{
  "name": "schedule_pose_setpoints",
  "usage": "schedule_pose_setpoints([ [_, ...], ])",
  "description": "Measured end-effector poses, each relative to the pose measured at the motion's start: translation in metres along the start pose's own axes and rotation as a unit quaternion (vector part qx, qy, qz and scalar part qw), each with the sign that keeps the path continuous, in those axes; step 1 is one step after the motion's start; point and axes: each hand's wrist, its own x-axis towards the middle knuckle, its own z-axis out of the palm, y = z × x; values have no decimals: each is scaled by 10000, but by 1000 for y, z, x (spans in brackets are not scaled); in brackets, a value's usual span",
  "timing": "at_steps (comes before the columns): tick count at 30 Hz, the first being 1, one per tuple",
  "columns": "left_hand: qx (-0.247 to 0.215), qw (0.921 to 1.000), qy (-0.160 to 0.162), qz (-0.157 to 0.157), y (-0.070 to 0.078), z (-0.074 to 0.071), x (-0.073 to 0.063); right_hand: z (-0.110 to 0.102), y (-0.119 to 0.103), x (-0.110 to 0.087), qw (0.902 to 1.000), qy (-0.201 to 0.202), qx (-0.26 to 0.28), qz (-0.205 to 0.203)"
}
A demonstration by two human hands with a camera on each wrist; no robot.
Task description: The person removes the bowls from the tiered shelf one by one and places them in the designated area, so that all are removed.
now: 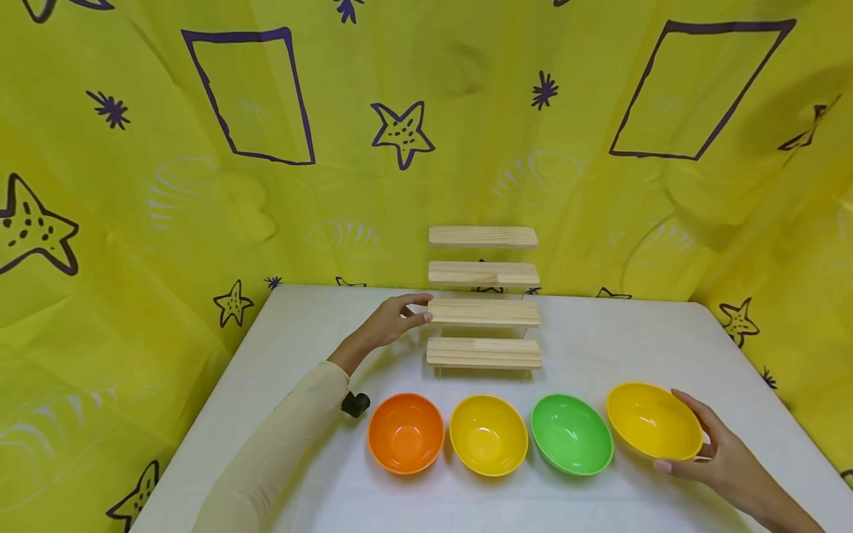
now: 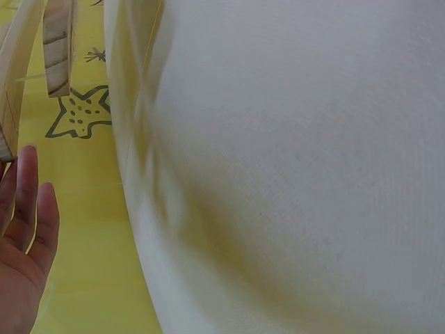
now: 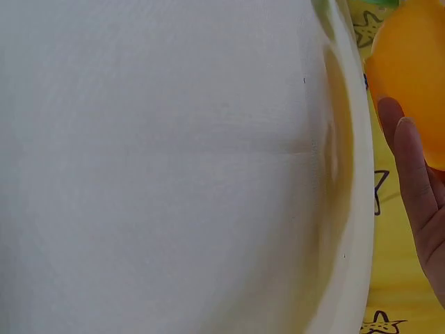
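Note:
A small stepped stand with light wooden shelves (image 1: 483,312) stands toward the back of the table. My left hand (image 1: 395,320) holds the left end of its second shelf from the bottom, thumb at the front and fingers behind; in the left wrist view, fingers (image 2: 26,188) reach up to a board's end. At the right, my right hand (image 1: 723,451) grips a yellow bowl (image 1: 653,420) by its right side, thumb at the near rim. That bowl is tilted and overlaps the green bowl's edge region closely. In the right wrist view, fingers (image 3: 411,163) lie along the bowl's outside.
Left of the held bowl, an orange bowl (image 1: 406,434), another yellow bowl (image 1: 489,435) and a green bowl (image 1: 571,434) stand in a row on the white table (image 1: 600,340). A black object (image 1: 356,404) shows beside the left forearm. A patterned yellow curtain (image 1: 466,185) surrounds the table.

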Motion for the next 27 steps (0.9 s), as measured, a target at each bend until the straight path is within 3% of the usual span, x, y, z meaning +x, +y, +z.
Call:
schedule_pose_setpoints([
  [27,63,10000,30,31,1,0,1,0,13,3,9969,-688,143,346],
])
